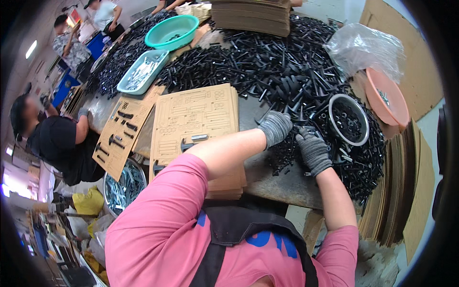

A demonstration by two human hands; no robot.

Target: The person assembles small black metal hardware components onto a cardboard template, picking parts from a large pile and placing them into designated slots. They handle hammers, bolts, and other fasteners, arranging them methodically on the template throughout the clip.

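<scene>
My left hand (276, 126) and my right hand (312, 150), both in grey knit gloves, reach into a big heap of black screws and bolts (267, 71) on the table. The two hands meet over the pile's near edge, fingers curled among the small black parts; what exactly they pinch is hidden. A round metal bowl (331, 119) of small black parts sits just right of my hands. A cardboard template sheet (196, 115) with cut-out slots lies to the left, with a few parts set in it.
A second cardboard template (119, 136) lies further left in front of a seated person in black (57, 143). A teal basin (172, 31), light tray (142, 71), pink basin (388, 98), plastic bag (366, 48) and stacked cardboard (251, 16) ring the heap. A bowl of silver screws (123, 186) sits low left.
</scene>
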